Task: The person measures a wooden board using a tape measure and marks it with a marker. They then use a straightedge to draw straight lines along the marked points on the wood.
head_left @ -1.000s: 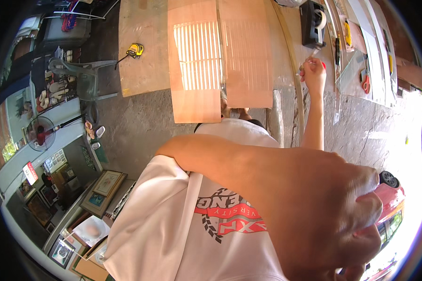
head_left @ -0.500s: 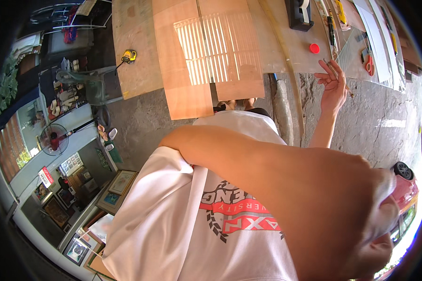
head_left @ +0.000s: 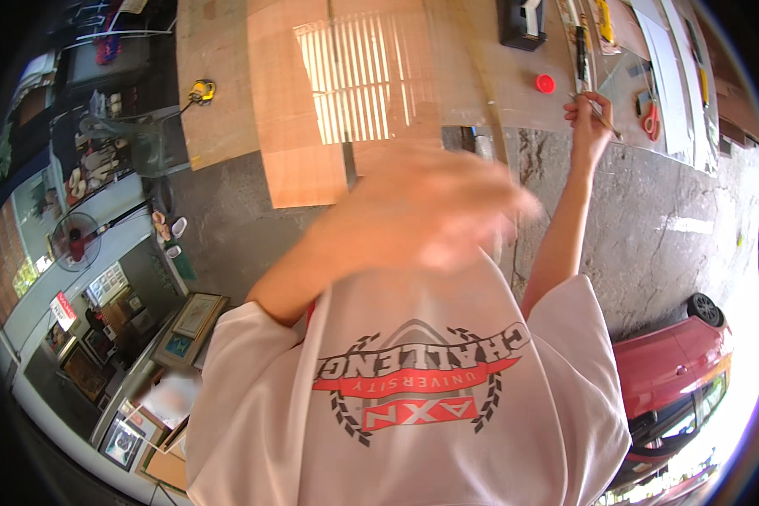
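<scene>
Head: slim stick [head_left: 616, 132] in right hand [head_left: 591, 128]

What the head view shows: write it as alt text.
A person's right hand holds a thin brown stick near a round red cap on a brown table; the blurred left hand overlaps the white shirt and flat tan sheets.

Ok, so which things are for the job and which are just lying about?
Probably for the job:
thin stick, held in the right hand
red lid, close to that hand

Seemingly just lying about:
scissors, untouched
yellow tape measure, untouched
slippers
framed pictures
</scene>
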The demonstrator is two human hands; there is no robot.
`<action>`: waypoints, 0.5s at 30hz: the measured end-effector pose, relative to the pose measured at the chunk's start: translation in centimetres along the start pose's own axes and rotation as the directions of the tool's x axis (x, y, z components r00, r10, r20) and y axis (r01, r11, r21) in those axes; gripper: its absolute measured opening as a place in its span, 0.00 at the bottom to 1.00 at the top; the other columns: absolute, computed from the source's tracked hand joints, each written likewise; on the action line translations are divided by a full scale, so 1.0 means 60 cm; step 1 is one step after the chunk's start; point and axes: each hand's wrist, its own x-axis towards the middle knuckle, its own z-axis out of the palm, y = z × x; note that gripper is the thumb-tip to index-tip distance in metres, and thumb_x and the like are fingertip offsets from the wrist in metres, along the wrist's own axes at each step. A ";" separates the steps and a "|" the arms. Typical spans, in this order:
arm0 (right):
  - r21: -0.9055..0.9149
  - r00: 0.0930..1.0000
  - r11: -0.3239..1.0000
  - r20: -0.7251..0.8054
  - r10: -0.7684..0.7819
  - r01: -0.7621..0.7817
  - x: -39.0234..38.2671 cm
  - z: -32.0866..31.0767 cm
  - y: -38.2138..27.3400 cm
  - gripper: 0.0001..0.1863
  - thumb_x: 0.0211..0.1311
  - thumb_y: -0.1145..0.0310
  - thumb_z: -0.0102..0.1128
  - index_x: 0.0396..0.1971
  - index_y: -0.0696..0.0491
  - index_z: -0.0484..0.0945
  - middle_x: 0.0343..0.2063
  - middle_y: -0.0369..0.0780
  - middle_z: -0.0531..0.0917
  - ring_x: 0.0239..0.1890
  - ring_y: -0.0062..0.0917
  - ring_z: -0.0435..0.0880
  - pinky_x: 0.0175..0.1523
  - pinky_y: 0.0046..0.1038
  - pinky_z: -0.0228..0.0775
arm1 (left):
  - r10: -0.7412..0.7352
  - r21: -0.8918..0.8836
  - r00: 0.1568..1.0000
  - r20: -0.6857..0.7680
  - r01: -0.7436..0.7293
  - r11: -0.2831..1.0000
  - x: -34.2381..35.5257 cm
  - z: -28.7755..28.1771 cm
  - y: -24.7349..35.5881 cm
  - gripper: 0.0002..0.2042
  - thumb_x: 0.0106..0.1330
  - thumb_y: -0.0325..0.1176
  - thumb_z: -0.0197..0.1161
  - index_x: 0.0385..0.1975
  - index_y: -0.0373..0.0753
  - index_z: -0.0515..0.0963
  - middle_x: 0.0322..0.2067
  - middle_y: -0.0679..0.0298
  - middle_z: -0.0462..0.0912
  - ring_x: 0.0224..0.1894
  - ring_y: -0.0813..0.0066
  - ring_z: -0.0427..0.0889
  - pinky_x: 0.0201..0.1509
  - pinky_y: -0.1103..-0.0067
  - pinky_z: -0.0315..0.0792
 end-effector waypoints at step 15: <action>-0.559 0.932 0.794 0.361 -0.028 0.240 0.097 0.017 0.080 0.10 0.62 0.63 0.67 0.34 0.54 0.82 0.26 0.41 0.88 0.30 0.29 0.88 0.38 0.31 0.77 | -0.904 -0.183 -0.035 -0.426 0.982 0.048 -0.636 -0.025 -0.154 0.15 0.71 0.41 0.67 0.31 0.33 0.83 0.26 0.67 0.83 0.29 0.80 0.77 0.37 0.80 0.72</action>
